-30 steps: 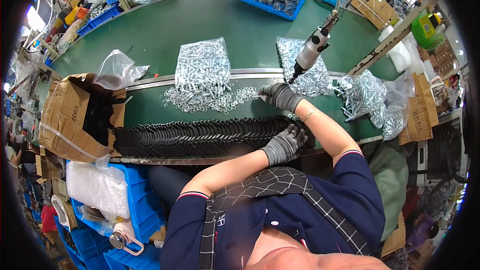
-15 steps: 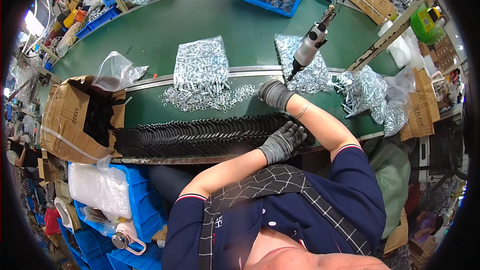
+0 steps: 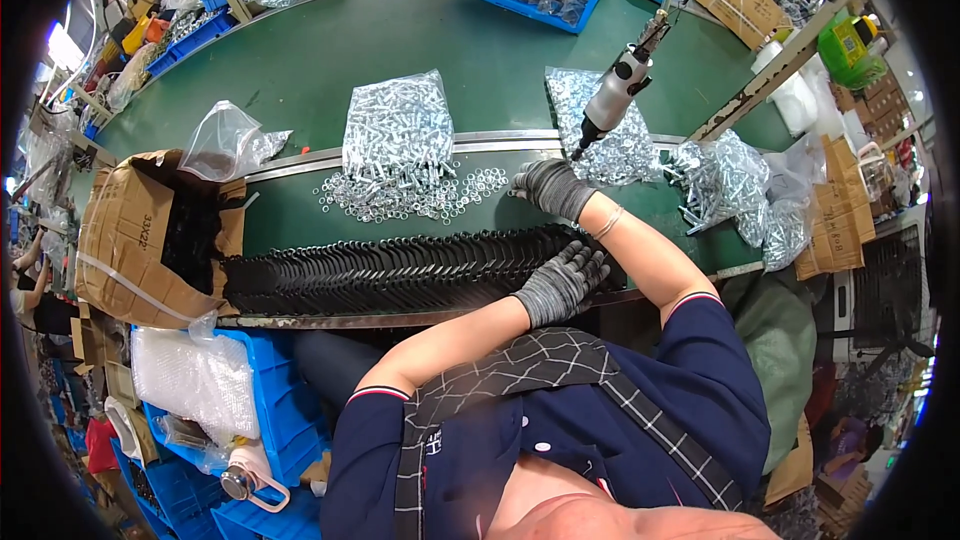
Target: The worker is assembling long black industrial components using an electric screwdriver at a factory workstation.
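A long row of black, closely stacked parts [image 3: 400, 275] with small metal rings along the upper edge lies along the near side of the green bench. My left hand [image 3: 563, 286], in a grey striped glove, lies across the right end of this row with its fingers stretched out. My right hand [image 3: 553, 190], gloved alike, is beside the right edge of a spread of loose metal rings [image 3: 430, 202]. Its fingers are curled together, and whatever they hold is hidden. Behind the rings lies a clear bag of silver bolts [image 3: 398, 130].
A power screwdriver [image 3: 612, 100] hangs over another bag of small metal parts [image 3: 630, 145]. More bagged bolts [image 3: 720, 185] lie to the right. An open cardboard box [image 3: 135, 230] stands left of the row; a blue bin [image 3: 500, 2] sits at the back.
The whole view has shifted slightly to the left. Both hands stay in nearly the same places, with no clear change in what they touch.
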A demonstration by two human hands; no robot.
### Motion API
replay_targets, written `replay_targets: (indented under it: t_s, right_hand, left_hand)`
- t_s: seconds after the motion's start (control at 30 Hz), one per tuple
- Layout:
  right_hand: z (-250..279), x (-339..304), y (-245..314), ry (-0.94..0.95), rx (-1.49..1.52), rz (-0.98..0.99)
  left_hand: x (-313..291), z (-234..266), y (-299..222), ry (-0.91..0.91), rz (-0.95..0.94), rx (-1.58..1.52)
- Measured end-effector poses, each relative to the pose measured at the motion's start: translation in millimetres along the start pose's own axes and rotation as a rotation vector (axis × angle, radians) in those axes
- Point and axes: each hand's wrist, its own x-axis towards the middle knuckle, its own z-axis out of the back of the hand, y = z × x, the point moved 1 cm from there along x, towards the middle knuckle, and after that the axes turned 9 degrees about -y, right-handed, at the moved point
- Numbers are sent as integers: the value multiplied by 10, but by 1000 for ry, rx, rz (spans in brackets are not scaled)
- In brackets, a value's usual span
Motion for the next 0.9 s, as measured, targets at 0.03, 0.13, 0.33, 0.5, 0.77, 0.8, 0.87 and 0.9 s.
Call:
replay_targets:
  t_s: [0.03,0.13,0.33,0.5,0.77,0.8,0.87,0.9]
  right_hand:
    - [-5,20,18,6,-24,11]
    - [-60,112,62,52,-101,40]
    - [-75,258,250,124,-407,102]
    - [257,30,102,251,-162,-78]
    - [63,-1204,-57,-324,11,-18]
    - [38,-1213,-24,-370,13,-22]
    - [20,-1216,-17,-417,18,-25]
    - [28,-1225,-17,-415,-12,35]
  left_hand:
    - [-3,-14,4,1,-1,-1]
    - [-11,-49,14,-30,-20,-5]
    - [-36,-37,-5,-68,-20,-22]
    - [-27,20,20,-53,-25,4]
    - [42,140,-12,30,-37,54]
    - [39,156,-5,38,-42,74]
    - [40,134,-3,35,-36,52]
    - [42,117,-2,31,-33,32]
